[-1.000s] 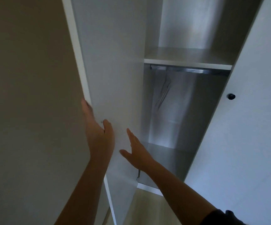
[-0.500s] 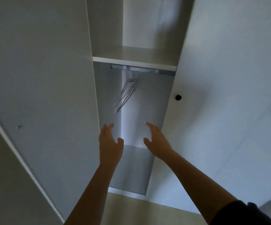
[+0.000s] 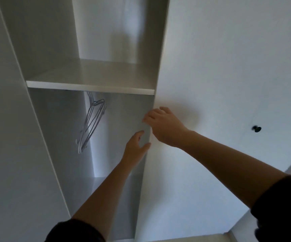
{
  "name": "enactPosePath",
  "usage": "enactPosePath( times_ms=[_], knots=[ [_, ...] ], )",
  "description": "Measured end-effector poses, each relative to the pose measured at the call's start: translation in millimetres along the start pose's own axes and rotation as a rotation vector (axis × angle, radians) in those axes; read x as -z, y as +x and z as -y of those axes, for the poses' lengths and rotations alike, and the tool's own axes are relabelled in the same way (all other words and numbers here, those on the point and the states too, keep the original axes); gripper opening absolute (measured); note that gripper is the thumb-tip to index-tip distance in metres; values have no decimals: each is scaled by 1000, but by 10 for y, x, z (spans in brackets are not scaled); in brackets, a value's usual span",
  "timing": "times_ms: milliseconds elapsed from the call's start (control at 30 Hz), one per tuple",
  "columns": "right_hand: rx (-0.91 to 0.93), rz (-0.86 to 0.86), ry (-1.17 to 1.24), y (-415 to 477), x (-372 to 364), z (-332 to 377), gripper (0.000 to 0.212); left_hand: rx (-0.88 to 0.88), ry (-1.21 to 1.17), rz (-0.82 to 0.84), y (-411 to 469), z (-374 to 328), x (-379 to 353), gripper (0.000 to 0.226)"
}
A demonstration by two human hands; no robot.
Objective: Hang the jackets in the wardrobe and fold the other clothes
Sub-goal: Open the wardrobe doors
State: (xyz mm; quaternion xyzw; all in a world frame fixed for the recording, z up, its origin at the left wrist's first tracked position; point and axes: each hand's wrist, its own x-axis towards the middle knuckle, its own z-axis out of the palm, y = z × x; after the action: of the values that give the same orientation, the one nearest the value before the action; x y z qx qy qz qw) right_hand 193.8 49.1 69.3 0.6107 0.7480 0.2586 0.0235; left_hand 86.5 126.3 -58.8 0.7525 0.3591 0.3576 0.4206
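A white wardrobe stands in front of me. Its left door is swung open and its right door is closed. Inside, several thin white hangers hang under a shelf; the rail is hidden behind the shelf edge. My right hand is at the left edge of the right door with its fingers curled there, covering whatever they hold. My left hand reaches into the opening just below it, fingers relaxed and empty, thumb close to the door edge. No jackets or other clothes are in view.
Another closed door further right carries a small black knob. The compartment above the shelf holds nothing visible. A strip of pale floor shows at the bottom.
The left door has swung fully open and my view has shifted right. Both hands moved from the left door across the opening to the right door's edge, where the right hand's fingers now curl.
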Motion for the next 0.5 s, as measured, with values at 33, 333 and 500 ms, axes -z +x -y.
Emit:
enactPosePath(
  times_ms=[33,333,500],
  knots=[
    [49,29,-132,103,38,-33,39,-30,-12,29,124,-19,-13,61],
    [6,401,-788,506,232,-43,34,-150,37,86,572,23,-23,17],
    [9,378,-778,352,292,32,30,-207,-4,123,394,29,-13,23]
  ],
)
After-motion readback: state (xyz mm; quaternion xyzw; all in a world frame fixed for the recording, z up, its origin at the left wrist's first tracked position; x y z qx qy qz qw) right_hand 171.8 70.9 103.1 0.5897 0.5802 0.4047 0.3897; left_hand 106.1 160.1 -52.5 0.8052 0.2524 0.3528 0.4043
